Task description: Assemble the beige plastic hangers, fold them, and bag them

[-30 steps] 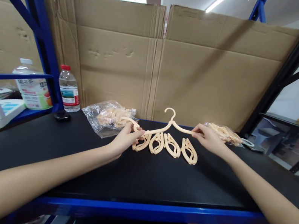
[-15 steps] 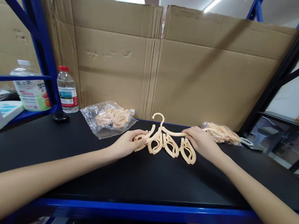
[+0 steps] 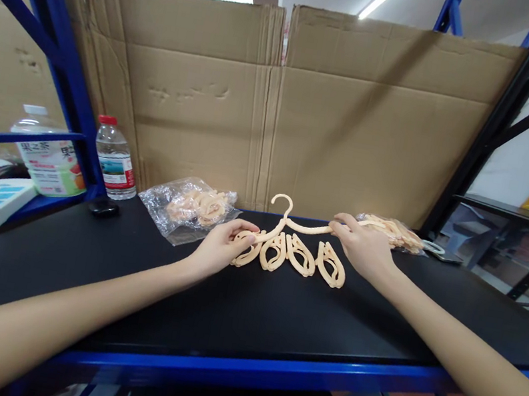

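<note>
A cream folding hanger [image 3: 307,229] is held up over the black tabletop, its two arms spread apart and its hook pointing upward. My left hand [image 3: 225,243] is closed on the end of its left arm, thumb in front. The right arm's end sits in the fingers of my right hand [image 3: 359,241], also closed. Just below, several folded hangers lie in a row: one partly behind my left hand, then a folded hanger [image 3: 273,253], another folded hanger [image 3: 302,257], and a folded hanger [image 3: 331,266] set a little apart at the right.
Clear plastic bags of cream hangers rest at the back: a left bag [image 3: 191,209] and a right bag [image 3: 391,231]. A water bottle [image 3: 115,163], a larger bottle [image 3: 48,155] and a black mouse-like object [image 3: 104,208] are at left. Cardboard [image 3: 201,93] stands behind.
The hanger's arms are spread wider and its left arm now shows as one long bar; the short upright piece beside it has gone down. My left hand has moved slightly left.
</note>
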A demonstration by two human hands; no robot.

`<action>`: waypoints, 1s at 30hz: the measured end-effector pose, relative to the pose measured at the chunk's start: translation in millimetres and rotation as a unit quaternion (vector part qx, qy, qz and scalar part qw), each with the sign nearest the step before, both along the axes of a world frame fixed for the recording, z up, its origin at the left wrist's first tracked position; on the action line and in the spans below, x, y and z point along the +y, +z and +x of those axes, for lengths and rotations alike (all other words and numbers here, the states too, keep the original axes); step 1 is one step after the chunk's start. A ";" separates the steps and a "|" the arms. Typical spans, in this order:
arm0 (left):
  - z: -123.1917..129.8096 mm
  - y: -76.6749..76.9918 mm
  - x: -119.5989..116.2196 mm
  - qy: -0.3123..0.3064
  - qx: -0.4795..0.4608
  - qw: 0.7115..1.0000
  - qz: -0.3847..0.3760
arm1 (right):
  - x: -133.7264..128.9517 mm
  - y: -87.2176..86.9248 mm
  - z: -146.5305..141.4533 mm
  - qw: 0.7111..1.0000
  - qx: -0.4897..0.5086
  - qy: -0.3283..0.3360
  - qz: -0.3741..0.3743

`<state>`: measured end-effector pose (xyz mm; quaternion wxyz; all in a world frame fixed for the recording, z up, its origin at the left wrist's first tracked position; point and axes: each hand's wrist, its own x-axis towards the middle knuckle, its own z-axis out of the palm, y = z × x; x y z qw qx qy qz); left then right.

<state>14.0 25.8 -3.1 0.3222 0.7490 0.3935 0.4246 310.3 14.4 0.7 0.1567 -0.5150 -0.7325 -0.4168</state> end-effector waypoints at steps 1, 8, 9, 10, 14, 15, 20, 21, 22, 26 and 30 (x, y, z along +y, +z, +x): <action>0.1 0.0 0.0 0.000 -0.014 1.000 -0.008 | -0.4 -0.1 -0.3 1.000 -0.007 0.006 0.005; 0.1 0.3 -1.0 0.018 -0.039 0.999 -0.033 | 2.7 -4.8 -1.7 0.994 0.031 0.108 -0.012; -0.1 0.3 -0.9 0.019 -0.039 0.999 -0.033 | 3.9 -6.2 -1.6 0.990 0.055 0.129 -0.022; -0.2 0.1 -0.6 0.020 -0.038 0.999 -0.032 | 5.2 -7.5 -1.4 0.984 0.082 0.152 -0.031; -0.5 -1.3 0.9 0.019 -0.035 0.999 -0.029 | 9.6 -9.6 0.2 0.953 0.166 0.248 -0.053; -0.5 -1.7 1.2 0.019 -0.035 0.999 -0.028 | 10.3 -9.3 0.6 0.946 0.179 0.264 -0.055; -0.5 -3.2 1.6 0.011 -0.030 0.999 -0.029 | 11.4 -7.2 1.9 0.926 0.227 0.294 -0.069; -0.7 -3.3 1.7 0.012 -0.028 0.999 -0.025 | 11.5 -7.1 1.8 0.922 0.236 0.297 -0.074; -0.9 -3.4 1.9 0.013 -0.024 0.999 -0.019 | 11.6 -7.2 1.6 0.918 0.247 0.300 -0.079; -2.3 -3.4 4.0 0.031 -0.011 0.999 0.005 | 13.4 -7.6 1.2 0.909 0.263 0.305 -0.105; -2.9 -3.2 4.8 0.038 -0.011 0.999 0.007 | 14.0 -7.2 1.4 0.904 0.276 0.302 -0.122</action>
